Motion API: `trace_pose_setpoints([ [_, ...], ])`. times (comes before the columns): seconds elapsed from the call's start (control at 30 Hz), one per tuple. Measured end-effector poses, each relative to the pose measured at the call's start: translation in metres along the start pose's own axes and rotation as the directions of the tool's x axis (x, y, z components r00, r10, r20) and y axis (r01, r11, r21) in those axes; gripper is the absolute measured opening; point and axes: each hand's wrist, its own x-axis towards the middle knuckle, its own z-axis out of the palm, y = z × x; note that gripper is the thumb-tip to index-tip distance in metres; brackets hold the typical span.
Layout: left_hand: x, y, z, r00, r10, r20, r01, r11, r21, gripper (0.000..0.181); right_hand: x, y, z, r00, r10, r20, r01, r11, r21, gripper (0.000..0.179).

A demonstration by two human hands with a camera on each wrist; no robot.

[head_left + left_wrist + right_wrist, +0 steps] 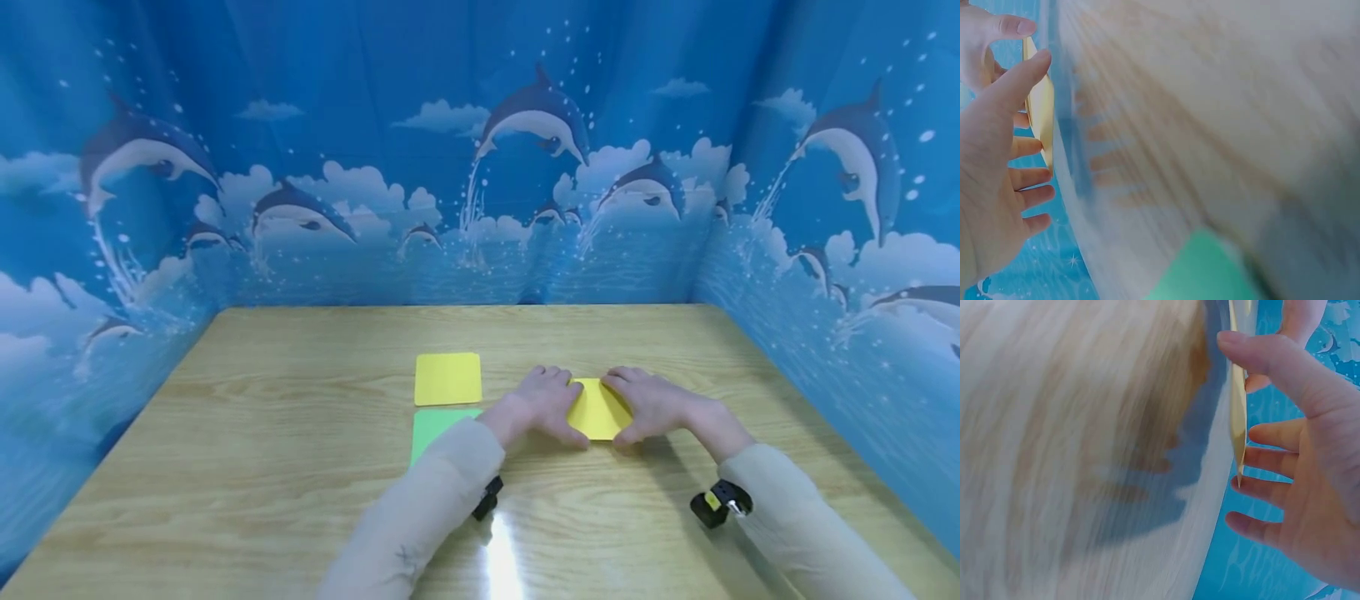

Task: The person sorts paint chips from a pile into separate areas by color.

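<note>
A piece of yellow paper (597, 412) is held between both hands, right of the table's middle. My left hand (551, 406) grips its left side, thumb at the near edge and fingers toward the far edge. On the opposite side my right hand (651, 404) grips it the same way. Seen nearly edge-on in the left wrist view, the yellow paper (1041, 115) looks layered and lies between thumb and fingers. In the right wrist view the fingers are spread behind the paper (1238, 419), and hand shadows fall on the tabletop.
A square yellow sheet (448, 379) lies left of the left hand on the wooden table (285, 467). Nearer, a green sheet (433, 427) is partly covered by the left sleeve. A blue dolphin-print curtain (420, 275) borders the table at the back and sides.
</note>
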Motion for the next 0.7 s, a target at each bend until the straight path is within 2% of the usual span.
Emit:
trace_pose_setpoints([
  [0.23,-0.017,-0.018,-0.002,1.000,0.002,-0.021,-0.002,1.000,0.006,0.091,0.013,-0.014,-0.001,0.996,-0.080,-0.048,0.081,0.996,0.025,0.086],
  [0.53,-0.045,-0.047,-0.003,0.997,-0.024,-0.070,0.026,0.999,0.033,0.089,0.040,-0.035,-0.005,0.989,-0.126,-0.080,0.131,0.990,0.060,0.085],
  [0.7,-0.065,-0.069,-0.005,0.994,-0.044,-0.097,0.051,0.997,0.064,0.088,0.058,-0.051,-0.008,0.991,-0.118,-0.067,0.120,0.992,0.038,0.088],
])
